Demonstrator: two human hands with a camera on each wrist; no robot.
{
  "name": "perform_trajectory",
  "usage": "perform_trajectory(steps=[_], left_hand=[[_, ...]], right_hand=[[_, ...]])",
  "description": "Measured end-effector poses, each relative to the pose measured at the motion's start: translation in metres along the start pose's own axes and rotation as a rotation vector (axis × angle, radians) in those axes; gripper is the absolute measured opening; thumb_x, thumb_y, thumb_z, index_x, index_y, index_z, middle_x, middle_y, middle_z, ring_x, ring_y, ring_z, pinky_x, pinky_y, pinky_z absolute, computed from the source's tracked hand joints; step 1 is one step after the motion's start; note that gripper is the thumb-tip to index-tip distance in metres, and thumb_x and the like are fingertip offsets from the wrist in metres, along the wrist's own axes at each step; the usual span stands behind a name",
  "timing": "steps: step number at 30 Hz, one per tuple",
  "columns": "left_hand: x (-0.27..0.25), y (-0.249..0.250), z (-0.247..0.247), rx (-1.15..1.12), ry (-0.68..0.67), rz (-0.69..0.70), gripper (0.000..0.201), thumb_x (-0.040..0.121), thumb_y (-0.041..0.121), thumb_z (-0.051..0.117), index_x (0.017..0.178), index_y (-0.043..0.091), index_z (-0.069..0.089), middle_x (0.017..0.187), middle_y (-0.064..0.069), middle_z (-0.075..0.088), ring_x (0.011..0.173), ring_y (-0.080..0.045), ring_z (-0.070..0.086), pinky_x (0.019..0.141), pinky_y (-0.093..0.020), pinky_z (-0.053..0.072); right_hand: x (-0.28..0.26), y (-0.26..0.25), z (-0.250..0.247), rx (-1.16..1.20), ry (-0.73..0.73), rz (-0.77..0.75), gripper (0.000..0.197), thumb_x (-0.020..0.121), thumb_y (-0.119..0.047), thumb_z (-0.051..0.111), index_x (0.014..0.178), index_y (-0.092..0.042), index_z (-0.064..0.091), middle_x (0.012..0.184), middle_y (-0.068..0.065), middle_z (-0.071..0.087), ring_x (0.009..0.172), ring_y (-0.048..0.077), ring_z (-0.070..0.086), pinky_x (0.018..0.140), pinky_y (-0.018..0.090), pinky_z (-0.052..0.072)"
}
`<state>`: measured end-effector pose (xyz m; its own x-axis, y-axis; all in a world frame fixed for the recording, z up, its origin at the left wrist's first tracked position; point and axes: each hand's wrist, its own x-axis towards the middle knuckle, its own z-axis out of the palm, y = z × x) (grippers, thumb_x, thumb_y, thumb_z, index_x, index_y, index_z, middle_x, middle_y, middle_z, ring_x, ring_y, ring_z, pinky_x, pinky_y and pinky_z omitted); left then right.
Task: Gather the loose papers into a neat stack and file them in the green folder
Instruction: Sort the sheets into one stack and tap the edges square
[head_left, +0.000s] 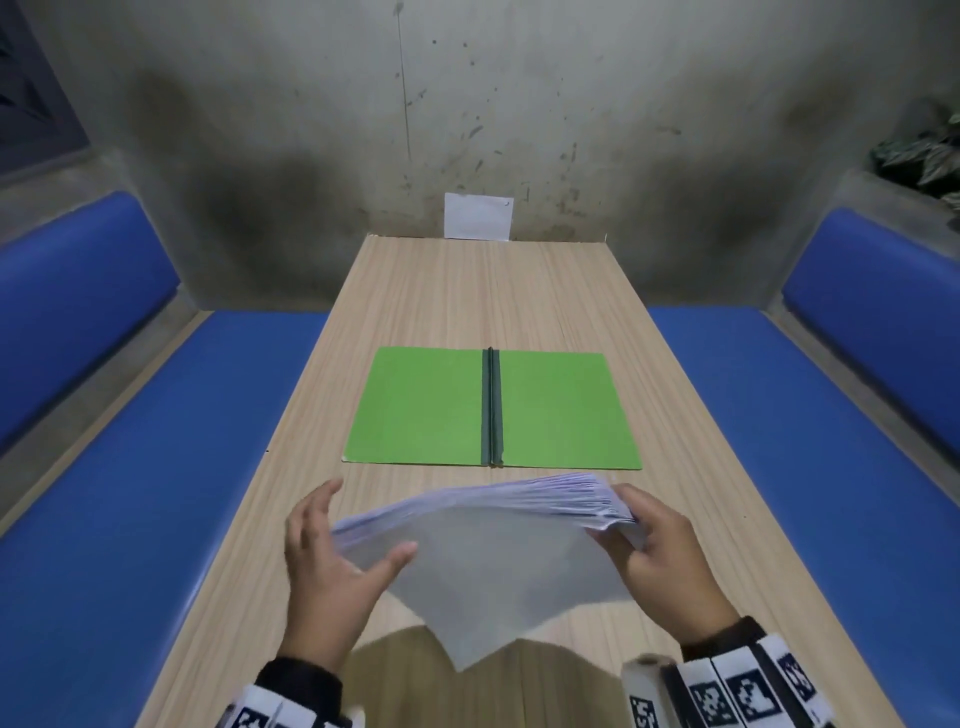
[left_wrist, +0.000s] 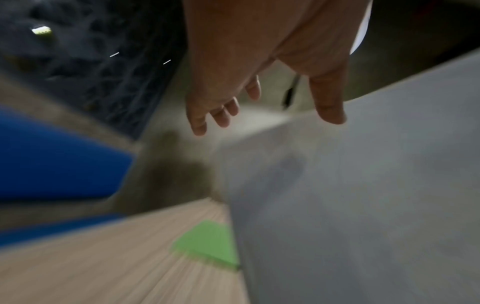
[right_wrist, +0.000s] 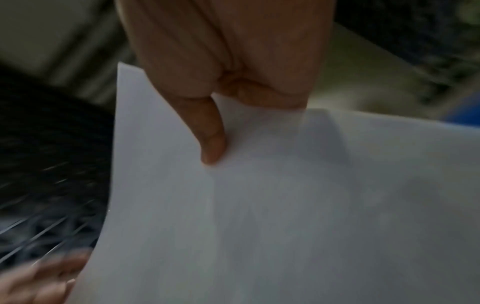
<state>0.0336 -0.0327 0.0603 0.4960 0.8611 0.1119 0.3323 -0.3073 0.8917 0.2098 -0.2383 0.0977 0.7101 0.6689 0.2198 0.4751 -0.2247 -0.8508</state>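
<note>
A thick stack of white papers (head_left: 498, 561) hangs tilted above the near part of the table, one corner pointing toward me. My right hand (head_left: 621, 519) pinches its right edge; in the right wrist view the thumb (right_wrist: 213, 144) lies on the top sheet (right_wrist: 285, 205), with the other fingers hidden underneath. My left hand (head_left: 358, 525) is at the stack's left edge with its fingers spread and its thumb touching the top sheet. The blurred left wrist view shows the same hand (left_wrist: 265, 121) beside the paper (left_wrist: 363, 185). The green folder (head_left: 426, 410) lies open and flat beyond the stack, dark spine in the middle, and its corner (left_wrist: 210, 244) shows here too.
The wooden table (head_left: 467, 291) runs away from me to a stained wall, where a white sheet (head_left: 478, 215) is stuck. Blue padded benches line the left (head_left: 156, 467) and right (head_left: 805, 415) sides. A leafy plant (head_left: 924, 156) sits at the upper right.
</note>
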Motion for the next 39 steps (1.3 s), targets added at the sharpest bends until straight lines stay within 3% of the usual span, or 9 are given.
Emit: perform_trajectory(steps=[4,9,14,20,23,25,27,32,39], left_hand=[[-0.018,0.043,0.023,0.055,-0.212,0.495,0.074,0.06,0.05,0.072,0.126,0.044,0.04,0.131,0.025,0.041,0.126,0.01,0.033,0.107,-0.009,0.023],[-0.023,0.066,0.039,-0.548,-0.323,0.144,0.024,0.055,0.043,0.07,0.077,0.036,0.075,0.076,0.012,0.075,0.068,0.0,0.066,0.06,-0.015,0.05],[-0.013,0.039,0.028,-0.615,-0.316,-0.067,0.037,0.05,0.042,0.07,0.077,0.019,0.076,0.07,0.002,0.074,0.063,-0.009,0.064,0.055,-0.021,0.051],[-0.009,0.023,0.01,-0.57,-0.328,-0.084,0.017,0.072,0.018,0.07,0.086,0.011,0.072,0.075,0.006,0.075,0.067,-0.002,0.065,0.057,-0.012,0.05],[-0.003,0.02,0.01,-0.551,-0.357,-0.122,0.025,0.062,0.022,0.07,0.087,0.015,0.072,0.076,0.007,0.075,0.067,-0.002,0.066,0.057,-0.013,0.051],[-0.001,0.02,0.012,-0.562,-0.383,-0.152,0.028,0.051,0.028,0.076,0.078,0.021,0.075,0.073,0.005,0.075,0.065,-0.004,0.067,0.056,-0.014,0.052],[0.0,0.02,0.014,-0.568,-0.392,-0.161,0.033,0.045,0.032,0.075,0.077,0.025,0.076,0.074,0.003,0.075,0.067,-0.007,0.068,0.057,-0.016,0.053],[0.0,0.028,0.003,-0.564,-0.362,-0.11,0.025,0.054,0.018,0.075,0.077,0.027,0.076,0.078,0.003,0.077,0.069,-0.005,0.069,0.059,-0.014,0.054],[-0.013,0.012,0.006,-0.498,-0.43,-0.18,0.024,0.06,0.014,0.08,0.074,0.033,0.076,0.082,0.002,0.076,0.069,-0.003,0.068,0.059,-0.016,0.054]], right_hand=[[0.01,-0.042,0.004,-0.508,-0.085,-0.306,0.023,0.069,-0.004,0.058,0.084,-0.02,0.064,0.082,-0.009,0.07,0.078,0.01,0.06,0.068,0.024,0.044],[0.009,-0.061,0.01,-0.63,-0.117,-0.327,0.021,0.067,-0.01,0.061,0.079,-0.027,0.058,0.074,-0.013,0.068,0.071,0.015,0.063,0.061,0.029,0.041],[0.007,-0.04,-0.007,-0.689,-0.097,-0.12,0.015,0.068,-0.038,0.064,0.08,-0.028,0.065,0.074,-0.013,0.069,0.076,0.013,0.063,0.071,0.03,0.036],[0.013,-0.003,-0.028,0.144,-0.125,0.229,0.021,0.061,-0.012,0.083,0.069,-0.024,0.069,0.073,-0.01,0.07,0.069,0.005,0.062,0.065,0.015,0.047],[0.007,0.018,-0.005,0.465,-0.151,0.366,0.063,0.038,-0.038,0.091,0.092,-0.012,0.07,0.087,-0.001,0.077,0.079,0.011,0.07,0.065,0.02,0.054],[0.004,0.027,0.01,0.478,-0.142,0.403,0.066,0.041,-0.036,0.09,0.098,-0.01,0.07,0.094,0.005,0.076,0.087,0.019,0.071,0.07,0.028,0.057],[0.002,0.026,0.018,0.49,-0.116,0.403,0.037,0.057,-0.019,0.082,0.092,-0.013,0.073,0.096,0.009,0.076,0.091,0.025,0.07,0.076,0.035,0.057],[0.002,0.014,0.012,0.539,-0.084,0.33,0.03,0.071,0.01,0.07,0.074,-0.02,0.078,0.08,0.0,0.077,0.073,0.012,0.071,0.062,0.022,0.056],[-0.016,0.032,0.029,0.535,-0.1,0.436,0.029,0.059,-0.012,0.077,0.087,-0.017,0.075,0.095,0.007,0.076,0.089,0.024,0.07,0.068,0.028,0.056]])
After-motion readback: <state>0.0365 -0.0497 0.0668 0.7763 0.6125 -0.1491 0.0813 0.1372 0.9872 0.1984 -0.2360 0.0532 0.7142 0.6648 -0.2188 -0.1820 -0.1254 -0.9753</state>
